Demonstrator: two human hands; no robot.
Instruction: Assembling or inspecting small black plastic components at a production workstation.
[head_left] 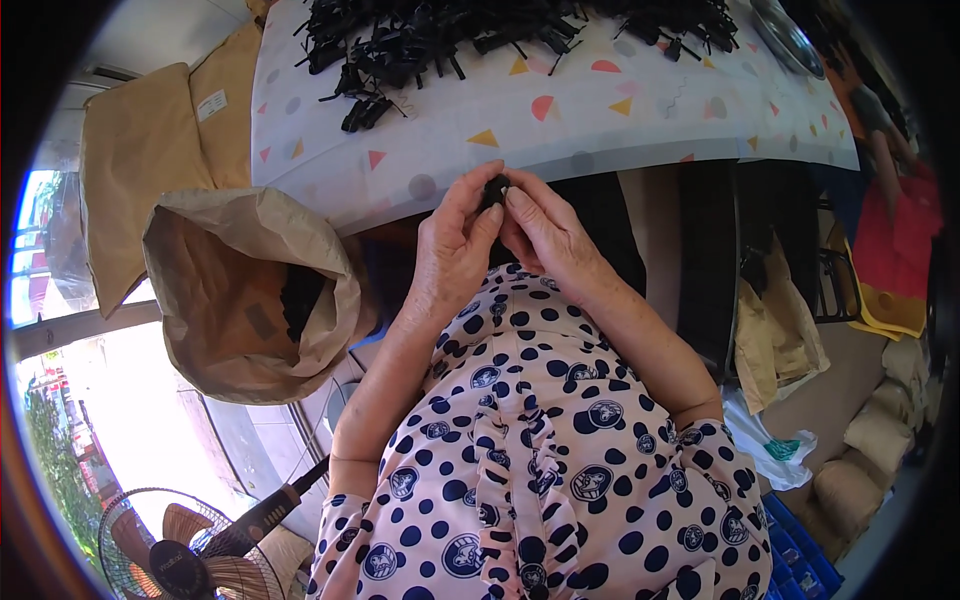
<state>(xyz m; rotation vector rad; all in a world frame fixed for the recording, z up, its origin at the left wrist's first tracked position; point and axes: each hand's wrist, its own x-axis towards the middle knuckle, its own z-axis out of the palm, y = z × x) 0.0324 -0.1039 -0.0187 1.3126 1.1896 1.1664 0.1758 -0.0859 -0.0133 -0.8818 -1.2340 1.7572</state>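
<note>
Between the fingertips of both hands, just off the table's near edge, is a small black plastic-looking part (494, 190); its exact kind is too covered to make out. My left hand (455, 235) pinches it from the left, thumb against its near side. From the other side my right hand (550, 225) closes on it with thumb and fingers. A large heap of similar black parts (430, 30) with thin stems lies along the far side of the table, and a few sit apart at the heap's near left.
The table (540, 135) has a white cover with coloured shapes. An open brown paper sack (250, 290) with black parts inside stands at left. A fan (185, 555) is at lower left. A metal bowl (785, 40) rests at far right; another person (890, 200) is beyond.
</note>
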